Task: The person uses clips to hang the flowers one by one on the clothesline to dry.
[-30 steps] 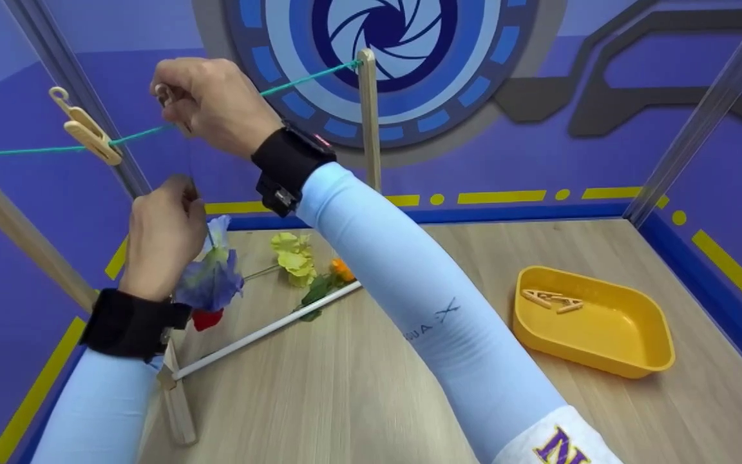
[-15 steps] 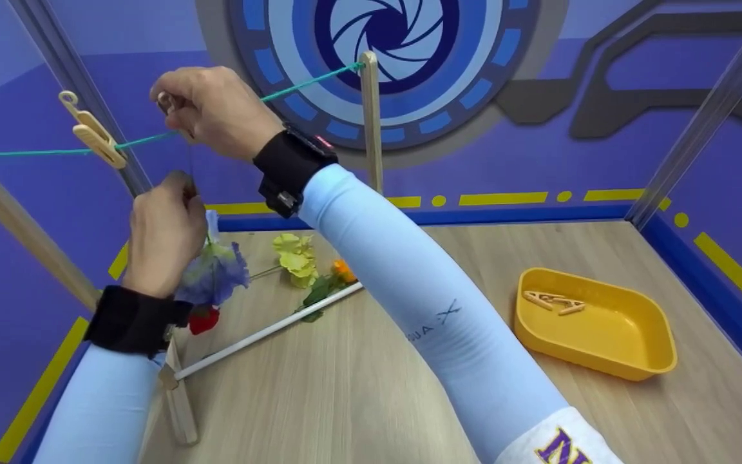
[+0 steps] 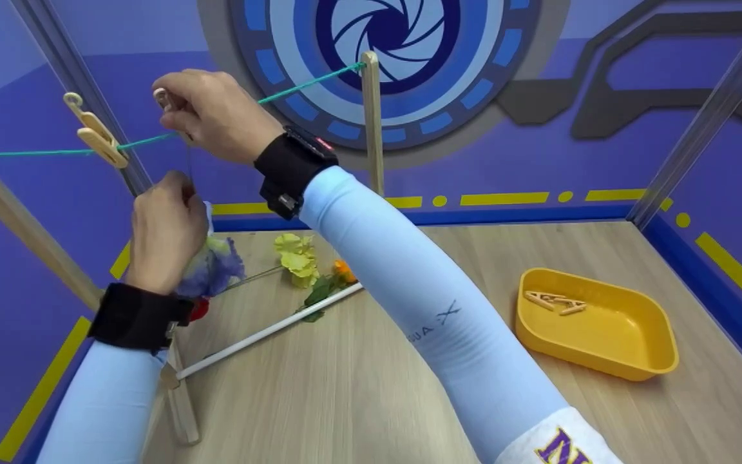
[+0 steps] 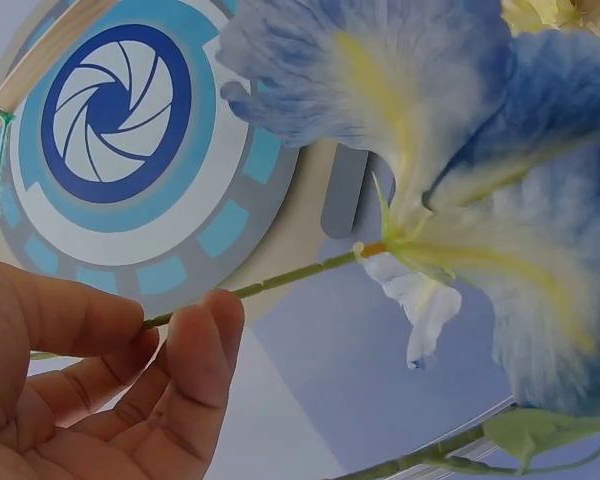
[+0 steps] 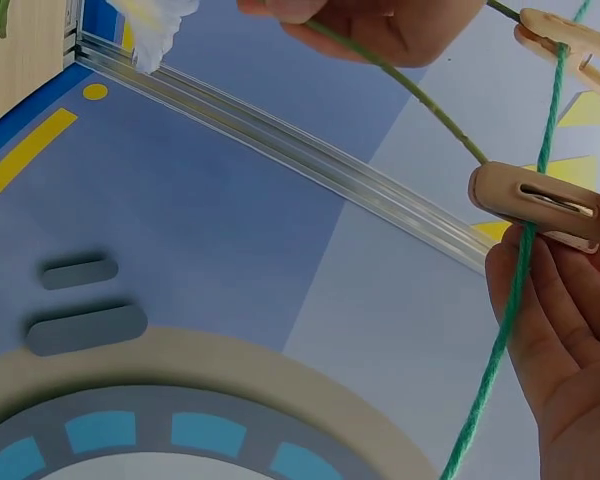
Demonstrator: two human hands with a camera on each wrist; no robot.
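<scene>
My left hand pinches the green stem of a blue artificial flower between thumb and fingertips, and the bloom hangs head down. Above it, my right hand grips a tan clothespin at the green string. In the right wrist view the stem's upper end meets the clothespin's tip, and the string crosses that same end. A second clothespin sits on the string to the left, with another stem running into it.
Wooden posts hold the string, and a white bar runs low between them. On the table lie a yellow flower and an orange flower. A red bloom shows behind my left wrist. Clothespins lie in a yellow tray at right.
The blue flower has turned and sits slightly lower beside my left hand. Both hands keep nearly the same place and grip while the head view shifts slightly.
</scene>
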